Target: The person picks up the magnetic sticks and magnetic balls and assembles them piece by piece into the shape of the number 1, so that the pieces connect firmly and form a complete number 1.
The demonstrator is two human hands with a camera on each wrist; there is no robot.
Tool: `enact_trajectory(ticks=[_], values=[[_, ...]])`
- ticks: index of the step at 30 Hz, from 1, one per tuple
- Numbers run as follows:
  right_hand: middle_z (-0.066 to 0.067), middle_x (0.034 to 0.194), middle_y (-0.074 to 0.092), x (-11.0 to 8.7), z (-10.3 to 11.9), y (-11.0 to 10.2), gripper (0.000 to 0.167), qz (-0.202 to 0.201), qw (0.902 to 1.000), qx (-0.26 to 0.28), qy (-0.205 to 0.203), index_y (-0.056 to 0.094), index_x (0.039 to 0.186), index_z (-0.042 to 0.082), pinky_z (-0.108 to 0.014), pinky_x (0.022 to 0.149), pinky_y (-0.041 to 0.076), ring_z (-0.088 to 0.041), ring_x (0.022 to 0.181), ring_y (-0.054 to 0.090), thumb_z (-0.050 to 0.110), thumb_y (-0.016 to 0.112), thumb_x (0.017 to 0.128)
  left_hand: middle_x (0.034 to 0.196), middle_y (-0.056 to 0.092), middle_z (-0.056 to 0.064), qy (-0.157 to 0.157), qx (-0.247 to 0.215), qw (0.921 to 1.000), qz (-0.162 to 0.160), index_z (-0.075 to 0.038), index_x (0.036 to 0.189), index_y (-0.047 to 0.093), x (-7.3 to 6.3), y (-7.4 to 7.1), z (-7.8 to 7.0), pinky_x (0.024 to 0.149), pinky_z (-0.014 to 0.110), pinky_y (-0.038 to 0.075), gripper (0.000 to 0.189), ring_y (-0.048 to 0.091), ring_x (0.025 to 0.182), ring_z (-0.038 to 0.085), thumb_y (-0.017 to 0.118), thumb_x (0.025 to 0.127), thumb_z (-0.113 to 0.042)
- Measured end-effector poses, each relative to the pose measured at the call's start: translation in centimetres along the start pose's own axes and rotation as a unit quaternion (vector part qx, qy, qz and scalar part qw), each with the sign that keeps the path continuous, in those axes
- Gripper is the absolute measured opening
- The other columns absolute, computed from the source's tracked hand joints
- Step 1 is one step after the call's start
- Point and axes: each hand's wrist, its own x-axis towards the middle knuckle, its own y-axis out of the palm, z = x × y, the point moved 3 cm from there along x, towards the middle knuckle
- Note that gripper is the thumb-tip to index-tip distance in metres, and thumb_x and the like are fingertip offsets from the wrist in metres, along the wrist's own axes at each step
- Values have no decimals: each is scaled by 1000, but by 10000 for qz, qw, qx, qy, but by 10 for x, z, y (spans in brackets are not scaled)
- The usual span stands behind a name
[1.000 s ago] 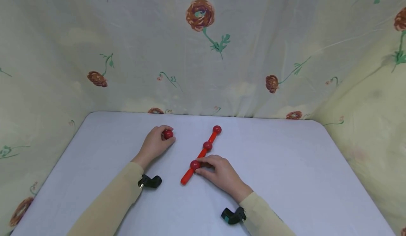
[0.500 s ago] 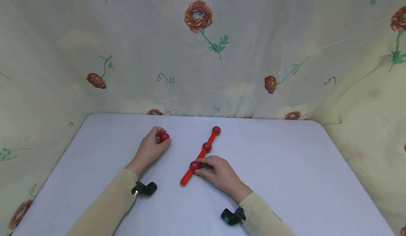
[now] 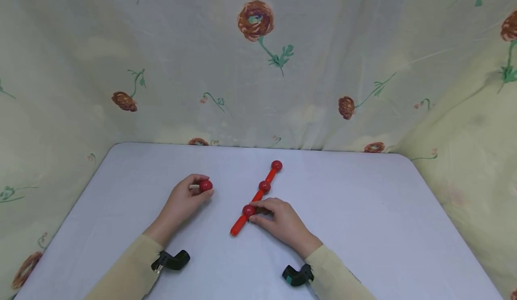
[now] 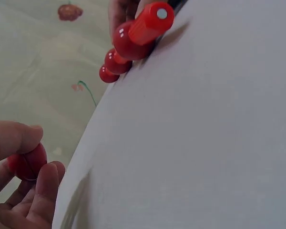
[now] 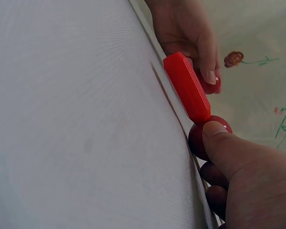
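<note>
My left hand (image 3: 181, 203) pinches a loose red ball (image 3: 206, 185) between thumb and fingers, left of a straight chain of red balls and rods. In the left wrist view a thin seam line shows on this ball (image 4: 28, 163). The chain slants across the table, from its far ball (image 3: 276, 165) through a middle ball (image 3: 264, 186) to its near ball (image 3: 248, 210). My right hand (image 3: 284, 226) grips that near ball from the right. A red rod (image 3: 238, 226) sticks out of it towards me, its free end bearing a small silvery disc, seen in the left wrist view.
The white table (image 3: 363, 210) has a rounded far edge, with a flower-printed curtain (image 3: 307, 80) hanging behind and at both sides. Black camera mounts sit on the left wrist (image 3: 171, 260) and right wrist (image 3: 298, 275).
My left hand has drawn back towards me and slightly to the left, carrying the loose red ball. The right hand and the chain have stayed in place.
</note>
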Motion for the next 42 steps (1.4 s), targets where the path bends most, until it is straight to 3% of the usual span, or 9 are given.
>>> enact_trajectory(ticks=[8,14,19,32,42], values=[[20,108,65,0,1,0,37,-6,10000,17,8,70,122,26,-26,87,50,2,98,58,36,76,87,116,61,7,82,62,9999,-65,-13,120,60,-20,-2,-3,83,37,54,38,64,102,23,76,87,-25],[21,108,65,0,1,-1,37,-21,10000,19,3,70,122,26,-26,88,50,2,99,58,36,76,87,109,63,2,236,315,9990,-200,-13,118,61,-37,-1,-4,83,37,48,36,57,100,19,75,88,-27],[21,108,65,0,0,0,36,-34,10000,38,-5,70,122,26,-26,87,50,2,98,58,36,76,87,104,64,2,307,188,9992,-200,-12,117,61,-49,2,-4,79,35,50,34,59,94,18,76,87,-22],[20,109,65,-1,0,-1,37,-38,10000,7,1,70,122,25,-27,87,50,1,99,58,36,76,87,108,64,1,264,-342,9990,-153,-16,116,61,-55,8,6,78,30,54,33,63,91,19,76,87,-19],[21,109,64,0,1,0,37,5,10000,39,35,69,122,26,-27,88,50,2,99,57,35,77,87,104,65,-1,412,-339,9985,84,-21,111,66,-56,8,7,68,31,52,34,61,82,21,82,82,-26]])
